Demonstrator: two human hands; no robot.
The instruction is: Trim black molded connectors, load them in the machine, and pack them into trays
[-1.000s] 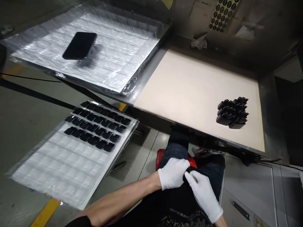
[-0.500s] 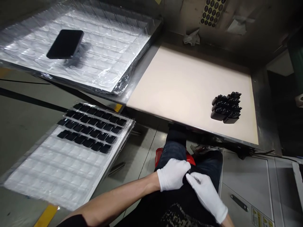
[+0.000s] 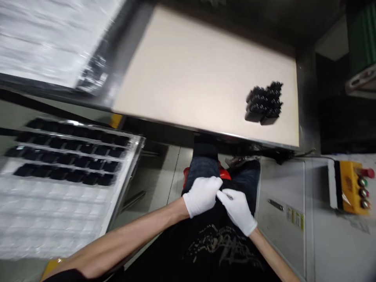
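My left hand (image 3: 203, 196), in a white glove, is closed in front of my lap, its fingers curled in. Close against it is my right hand (image 3: 235, 207), also gloved in white, with thumb and fingers pinched together. Whatever lies between the fingers is too small or too dark against my clothes to name. Beyond them, at the right of the table sheet, stands a cluster of shiny black pieces (image 3: 264, 103), packed in rows. To my left a clear plastic tray (image 3: 58, 219) carries several rows of flat black pieces (image 3: 67, 156) in its far part.
A pale sheet (image 3: 202, 74) covers the metal table. Plastic-wrapped trays (image 3: 44, 39) lie at the upper left, blurred. On the right are a grey cabinet (image 3: 284, 184) and a yellow control box (image 3: 354, 188) with coloured buttons. A red seat (image 3: 225, 173) shows beneath my legs.
My view has swung right and down, so the table and trays sit further left and higher, and the yellow control box has come into sight. Both hands keep nearly the same closed pose.
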